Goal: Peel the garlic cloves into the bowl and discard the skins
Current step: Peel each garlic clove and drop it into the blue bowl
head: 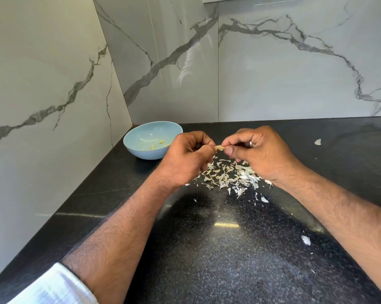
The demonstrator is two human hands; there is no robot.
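Head view, the only one.

Left hand and right hand meet fingertip to fingertip above the desk, both pinching one small clove between them. Only a sliver of it shows in the gap; the rest is hidden by fingers. Its long axis looks roughly left-right, one end in each hand, but it's too small to be sure. The other fingers of both hands are curled in. Ring on the right hand.

Key relation: the bowl sits just left of and slightly behind the left hand, its rim near the knuckles. So the left hand is the nearer one for the drop, a short move left and away from the body. The right hand would have to cross over.

Bowl holds a few yellowish peeled bits near its bottom right, otherwise mostly bare.

Skins lie in a loose pile on the desk directly under and between the hands, partly under the right palm. Stray flakes further out: one far right, one near the right forearm.

Judgement: mid-peel, skin still coming off this clove; skins not yet discarded.
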